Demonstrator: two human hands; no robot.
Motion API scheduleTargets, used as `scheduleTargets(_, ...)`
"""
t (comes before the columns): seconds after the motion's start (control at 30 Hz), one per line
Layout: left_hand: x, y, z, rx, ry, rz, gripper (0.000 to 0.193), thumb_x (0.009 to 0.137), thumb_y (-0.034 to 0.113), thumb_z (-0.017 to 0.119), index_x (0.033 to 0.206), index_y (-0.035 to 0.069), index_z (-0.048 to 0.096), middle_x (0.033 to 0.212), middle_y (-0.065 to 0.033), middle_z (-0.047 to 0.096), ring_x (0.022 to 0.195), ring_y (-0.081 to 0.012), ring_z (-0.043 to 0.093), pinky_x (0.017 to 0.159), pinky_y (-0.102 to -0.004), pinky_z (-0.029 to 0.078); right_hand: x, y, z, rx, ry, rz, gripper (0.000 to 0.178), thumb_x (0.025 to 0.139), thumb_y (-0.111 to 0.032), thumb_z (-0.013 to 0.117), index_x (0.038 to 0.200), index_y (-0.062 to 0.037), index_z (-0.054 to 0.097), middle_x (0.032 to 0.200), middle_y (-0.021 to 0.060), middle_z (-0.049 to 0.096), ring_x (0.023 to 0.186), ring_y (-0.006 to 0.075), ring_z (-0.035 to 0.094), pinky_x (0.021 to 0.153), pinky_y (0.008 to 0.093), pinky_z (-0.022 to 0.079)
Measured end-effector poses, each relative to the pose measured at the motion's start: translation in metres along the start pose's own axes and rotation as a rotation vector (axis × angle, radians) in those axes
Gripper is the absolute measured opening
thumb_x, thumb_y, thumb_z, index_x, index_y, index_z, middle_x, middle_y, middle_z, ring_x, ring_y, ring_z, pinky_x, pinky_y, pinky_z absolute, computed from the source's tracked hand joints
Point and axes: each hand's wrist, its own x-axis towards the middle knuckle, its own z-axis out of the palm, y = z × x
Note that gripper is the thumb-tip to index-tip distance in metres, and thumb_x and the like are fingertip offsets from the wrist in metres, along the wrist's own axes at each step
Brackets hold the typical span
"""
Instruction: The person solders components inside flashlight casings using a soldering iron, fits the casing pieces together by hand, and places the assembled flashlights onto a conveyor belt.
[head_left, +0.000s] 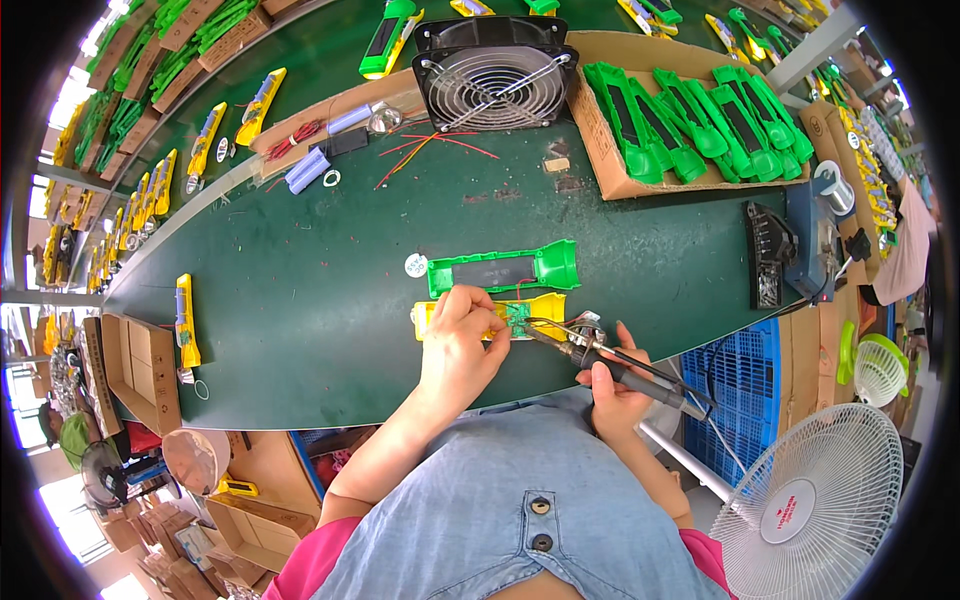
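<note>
My right hand (617,390) grips a soldering iron (635,379) by its black handle. The iron's tip points left, onto a small green circuit board (518,318) set in a yellow torch-shaped housing half (547,307). My left hand (462,340) is closed in a pinch at the left side of that board; what lies between its fingertips is too small to make out. Just beyond lies a green housing half (556,265) with a dark panel inside, a thin red wire running between the two halves. A round lamp part (587,326) sits at the yellow half's right end, partly behind the iron.
A fan in a black frame (495,75) stands at the back. Right of it, a cardboard box (600,165) holds several green housings. Solder wire spool (834,188) and soldering station (808,240) are at the right. Battery cells (307,171) and loose wires (425,150) lie back left.
</note>
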Motion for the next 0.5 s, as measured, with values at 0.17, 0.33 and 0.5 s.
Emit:
scheduleTargets(0.17, 0.0022, 0.0018, 0.0001, 0.017, -0.003, 0.023, 0.012, 0.06, -0.004, 0.065, 0.065, 0.002, 0.055, 0.083, -0.0087, 0.051, 0.076, -0.0265, 0.052, 0.064, -0.0354, 0.042, 0.0, 0.0026, -0.0021, 0.011, -0.029, -0.025, 0.018, 0.078, -0.002, 0.059, 0.094, 0.0, 0.051, 0.07, 0.0053, 0.058, 0.052, 0.0132, 0.062, 0.108, 0.0473, 0.022)
scheduleTargets(0.33, 0.0039, 0.0006, -0.0002, 0.025, -0.04, 0.01, 0.011, 0.061, -0.002, 0.066, 0.066, 0.003, 0.057, 0.085, -0.0075, 0.052, 0.078, -0.0251, 0.052, 0.066, -0.0347, 0.041, -0.0052, 0.005, -0.0062, 0.023, 0.011, 0.088, 0.021, 0.078, -0.003, 0.059, 0.097, 0.0036, 0.052, 0.079, 0.0097, 0.058, 0.054, 0.0153, 0.063, 0.106, 0.0441, 0.028)
scheduleTargets(0.5, 0.0068, 0.0012, -0.0025, 0.021, -0.067, 0.035, 0.011, 0.061, -0.004, 0.064, 0.065, 0.0, 0.054, 0.084, -0.0104, 0.05, 0.076, -0.0287, 0.051, 0.065, -0.037, 0.043, 0.0, -0.0032, -0.0041, 0.081, 0.151, 0.073, 0.022, 0.078, -0.001, 0.057, 0.098, 0.0058, 0.052, 0.079, 0.0085, 0.057, 0.058, 0.0162, 0.064, 0.104, 0.0409, 0.033)
